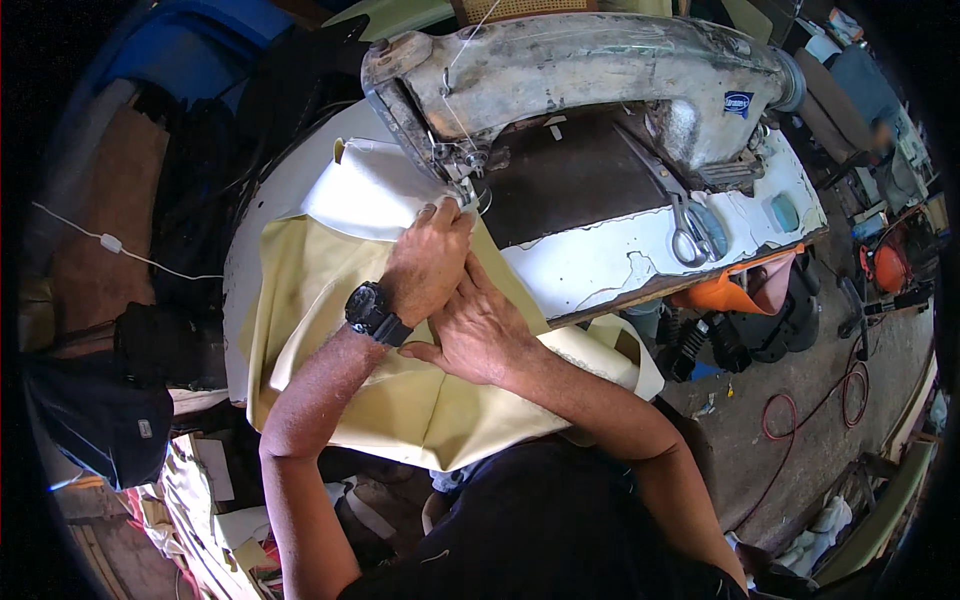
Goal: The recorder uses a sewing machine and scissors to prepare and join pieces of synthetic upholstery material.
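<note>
A pale yellow upholstery sheet (390, 415), probably vinyl, is draped over the table and toward my lap, with its white underside (360, 195) turned up near the needle. My left hand (430, 250), with a black watch at its wrist, has its fingers bent and closed on the sheet's edge right beside the presser foot (464, 190). Just behind it, my right hand (482, 325) lies flat on the sheet, thumb spread, some fingertips tucked by the left hand. Over both stands a worn grey sewing machine (590, 65), white thread (458, 110) running down its head.
Scissors (686, 235) lie on the chipped white tabletop (590, 275), right of the sheet. A blue-green block (784, 212) sits near the right corner. Orange material (735, 290) hangs below the table edge. A red hose (790, 420) coils on the floor.
</note>
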Demonstrator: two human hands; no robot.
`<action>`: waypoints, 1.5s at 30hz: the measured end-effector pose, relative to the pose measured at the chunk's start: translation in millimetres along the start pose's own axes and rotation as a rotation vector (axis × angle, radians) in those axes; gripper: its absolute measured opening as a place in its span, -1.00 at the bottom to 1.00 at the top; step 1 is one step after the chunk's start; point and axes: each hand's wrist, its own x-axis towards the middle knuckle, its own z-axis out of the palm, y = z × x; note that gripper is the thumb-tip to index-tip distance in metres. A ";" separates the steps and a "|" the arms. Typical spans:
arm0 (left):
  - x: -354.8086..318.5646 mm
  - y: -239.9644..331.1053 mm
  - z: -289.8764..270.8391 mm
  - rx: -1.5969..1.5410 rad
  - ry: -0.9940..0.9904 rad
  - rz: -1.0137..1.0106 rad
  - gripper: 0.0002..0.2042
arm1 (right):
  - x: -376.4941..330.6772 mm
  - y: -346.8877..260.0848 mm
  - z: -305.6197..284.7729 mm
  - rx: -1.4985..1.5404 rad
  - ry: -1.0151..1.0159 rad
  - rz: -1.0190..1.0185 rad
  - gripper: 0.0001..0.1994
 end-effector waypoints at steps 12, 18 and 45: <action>4.5 0.9 8.1 -0.042 -0.004 -0.041 -0.71 | 4.4 2.6 -7.8 0.049 -0.023 0.033 -0.07; 8.3 1.3 11.9 0.004 0.035 -0.064 -0.73 | 7.7 5.3 -4.4 0.095 0.004 0.034 -0.08; -183.7 -197.5 40.7 -0.111 0.240 -0.944 0.05 | -144.3 50.8 6.9 0.889 -0.240 0.697 -0.60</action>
